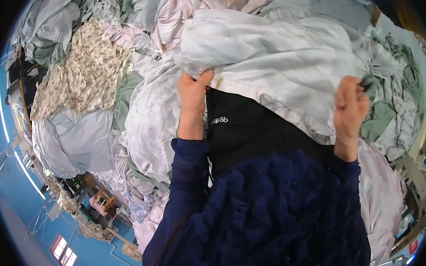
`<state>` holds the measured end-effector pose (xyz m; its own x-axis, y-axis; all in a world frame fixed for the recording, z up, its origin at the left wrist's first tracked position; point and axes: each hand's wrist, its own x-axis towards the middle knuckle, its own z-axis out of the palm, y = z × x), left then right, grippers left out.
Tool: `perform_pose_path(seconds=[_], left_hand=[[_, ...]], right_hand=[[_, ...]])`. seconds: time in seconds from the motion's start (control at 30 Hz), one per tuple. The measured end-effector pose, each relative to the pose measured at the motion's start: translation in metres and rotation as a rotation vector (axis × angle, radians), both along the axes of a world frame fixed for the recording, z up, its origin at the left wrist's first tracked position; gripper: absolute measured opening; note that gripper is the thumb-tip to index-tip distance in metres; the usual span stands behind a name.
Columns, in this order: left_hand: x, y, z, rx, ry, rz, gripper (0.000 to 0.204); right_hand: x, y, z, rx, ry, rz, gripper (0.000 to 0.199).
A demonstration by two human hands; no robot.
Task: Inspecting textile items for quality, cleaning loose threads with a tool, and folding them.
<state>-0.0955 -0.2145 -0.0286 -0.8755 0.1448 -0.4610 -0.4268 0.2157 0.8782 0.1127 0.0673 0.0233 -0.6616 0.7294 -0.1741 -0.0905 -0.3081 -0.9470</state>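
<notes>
A broad white cloth (276,54) lies bunched in front of me. My left hand (193,95) is closed at its near left edge, thumb and fingers pinching the cloth. Just right of that thumb, a narrow pale strip (219,82) shows on the edge. Black fabric (252,128) with a small white print hangs between my forearms, its upper corner close to my left fingers. My right hand (349,107) is raised at the white cloth's right side, fingers curled and slightly blurred. A small dark thing (367,84) shows beside those fingers; its kind is unclear.
Heaped cloth surrounds the work: a floral piece (83,69) and a pale grey piece (81,139) on the left, green and white fabric (387,109) on the right. A wooden frame (417,182) stands at the right edge. Beyond the left heap is a blue wall (98,253).
</notes>
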Motion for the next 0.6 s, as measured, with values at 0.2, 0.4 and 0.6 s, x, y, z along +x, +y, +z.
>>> perform_pose_path(seconds=[0.2, 0.4, 0.6], left_hand=[[0.002, -0.003, 0.006, -0.027, 0.112, -0.007, 0.033], [0.052, 0.021, 0.062, -0.275, 0.400, -0.132, 0.026], [0.093, 0.042, 0.082, 0.049, -0.534, -0.530, 0.044]], right_hand=[[0.055, 0.056, 0.045, -0.117, 0.185, 0.001, 0.017], [0.094, 0.025, 0.042, 0.168, -0.101, 0.286, 0.022], [0.040, -0.018, 0.040, -0.105, -0.468, 0.484, 0.012]])
